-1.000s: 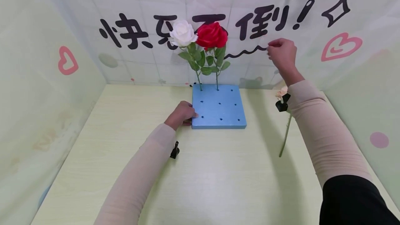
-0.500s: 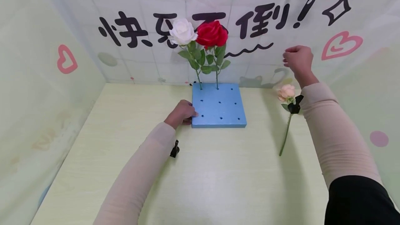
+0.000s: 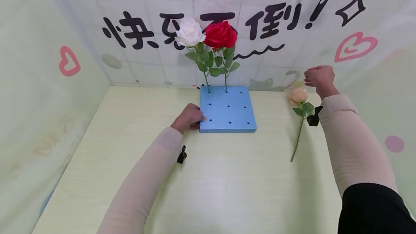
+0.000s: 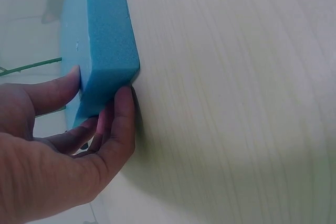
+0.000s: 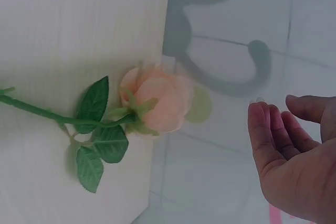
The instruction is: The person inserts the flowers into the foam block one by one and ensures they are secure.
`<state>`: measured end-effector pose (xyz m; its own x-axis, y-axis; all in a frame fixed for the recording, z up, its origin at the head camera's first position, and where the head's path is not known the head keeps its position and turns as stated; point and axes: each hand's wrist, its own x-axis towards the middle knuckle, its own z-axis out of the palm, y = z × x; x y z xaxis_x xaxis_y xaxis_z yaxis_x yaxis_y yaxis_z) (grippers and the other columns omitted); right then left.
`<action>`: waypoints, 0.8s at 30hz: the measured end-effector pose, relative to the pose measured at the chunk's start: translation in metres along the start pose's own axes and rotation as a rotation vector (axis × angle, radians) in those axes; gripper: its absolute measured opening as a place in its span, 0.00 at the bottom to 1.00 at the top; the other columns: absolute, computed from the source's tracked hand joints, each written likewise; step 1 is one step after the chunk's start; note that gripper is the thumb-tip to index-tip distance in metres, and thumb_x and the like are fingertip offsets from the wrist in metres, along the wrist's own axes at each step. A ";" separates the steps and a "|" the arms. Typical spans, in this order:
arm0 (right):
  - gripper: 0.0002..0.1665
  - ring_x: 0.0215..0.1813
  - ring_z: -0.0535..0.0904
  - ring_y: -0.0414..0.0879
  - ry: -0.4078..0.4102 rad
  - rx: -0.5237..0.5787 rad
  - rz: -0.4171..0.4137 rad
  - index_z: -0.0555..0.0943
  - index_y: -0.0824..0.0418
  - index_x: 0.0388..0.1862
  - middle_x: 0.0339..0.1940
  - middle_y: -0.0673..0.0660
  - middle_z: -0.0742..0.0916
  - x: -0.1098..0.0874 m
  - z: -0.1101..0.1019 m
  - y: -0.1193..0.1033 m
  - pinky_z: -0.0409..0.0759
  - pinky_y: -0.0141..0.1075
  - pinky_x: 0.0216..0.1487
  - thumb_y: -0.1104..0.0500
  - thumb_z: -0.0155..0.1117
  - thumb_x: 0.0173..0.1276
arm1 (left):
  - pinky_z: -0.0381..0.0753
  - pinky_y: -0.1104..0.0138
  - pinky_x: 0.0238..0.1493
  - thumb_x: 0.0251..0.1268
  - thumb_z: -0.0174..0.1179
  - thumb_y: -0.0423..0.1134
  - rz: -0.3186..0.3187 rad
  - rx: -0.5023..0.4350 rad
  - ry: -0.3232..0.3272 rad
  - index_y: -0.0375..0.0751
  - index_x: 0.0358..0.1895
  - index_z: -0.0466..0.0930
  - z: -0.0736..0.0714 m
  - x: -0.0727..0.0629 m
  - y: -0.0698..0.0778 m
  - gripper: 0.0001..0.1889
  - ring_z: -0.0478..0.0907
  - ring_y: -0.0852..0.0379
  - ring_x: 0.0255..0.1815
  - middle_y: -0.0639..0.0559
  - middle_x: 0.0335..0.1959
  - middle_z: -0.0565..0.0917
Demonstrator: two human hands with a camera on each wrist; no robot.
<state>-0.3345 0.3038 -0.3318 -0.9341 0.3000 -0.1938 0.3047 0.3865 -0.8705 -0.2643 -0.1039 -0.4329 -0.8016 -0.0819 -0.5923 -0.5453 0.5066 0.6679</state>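
Note:
My left hand (image 3: 189,117) grips the left edge of a blue foam block (image 3: 227,113) with rows of holes. In the left wrist view the thumb (image 4: 65,88) lies on the block's top face and the fingers bend against its side. A white rose (image 3: 190,33) and a red rose (image 3: 221,35) stand upright in back-row holes. On the table at the right lies a peach rose (image 3: 298,96) with green leaves and stem. Above and beside its bloom (image 5: 157,100) hovers my right hand (image 3: 321,79), loosely curled, holding nothing and apart from the flower.
A pale wood-grain table (image 3: 227,183) carries the block. Behind it hangs a printed white backdrop (image 3: 146,71) with large black characters, and fabric walls rise at both sides. Each sleeve has a small black clip (image 3: 313,117) near the wrist.
My right hand has moved right and down from above the red rose's right side towards the peach rose, uncovering its bloom and leaves. The left hand keeps its hold on the foam block.

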 end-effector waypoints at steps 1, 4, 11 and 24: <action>0.18 0.25 0.81 0.33 0.000 -0.004 0.003 0.76 0.67 0.54 0.21 0.40 0.80 0.001 -0.001 0.005 0.83 0.27 0.31 0.59 0.59 0.70 | 0.84 0.59 0.45 0.66 0.60 0.32 0.001 -0.003 -0.001 0.36 0.71 0.61 0.000 0.000 0.000 0.30 0.78 0.49 0.46 0.41 0.54 0.76; 0.17 0.25 0.81 0.34 -0.001 -0.022 0.011 0.76 0.68 0.53 0.18 0.39 0.79 0.002 -0.003 0.021 0.83 0.28 0.32 0.59 0.59 0.69 | 0.84 0.59 0.44 0.66 0.60 0.32 0.007 -0.008 0.001 0.36 0.70 0.62 0.000 0.001 -0.001 0.30 0.79 0.48 0.46 0.41 0.54 0.76; 0.08 0.25 0.82 0.35 -0.004 0.018 0.071 0.74 0.64 0.43 0.19 0.42 0.81 0.004 -0.005 0.052 0.85 0.30 0.36 0.62 0.58 0.68 | 0.84 0.60 0.43 0.66 0.60 0.31 0.028 -0.022 0.001 0.34 0.71 0.62 0.000 -0.001 -0.002 0.30 0.78 0.48 0.47 0.40 0.55 0.76; 0.06 0.19 0.80 0.40 -0.071 -0.094 0.201 0.75 0.62 0.24 0.13 0.48 0.80 0.001 -0.007 0.083 0.84 0.36 0.30 0.65 0.61 0.60 | 0.84 0.60 0.44 0.67 0.60 0.33 0.021 -0.006 -0.003 0.36 0.71 0.61 0.000 -0.001 -0.002 0.31 0.78 0.48 0.47 0.41 0.55 0.76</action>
<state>-0.3094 0.3420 -0.4008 -0.8626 0.3182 -0.3933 0.4989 0.4060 -0.7657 -0.2622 -0.1049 -0.4341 -0.8118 -0.0687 -0.5799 -0.5301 0.5033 0.6824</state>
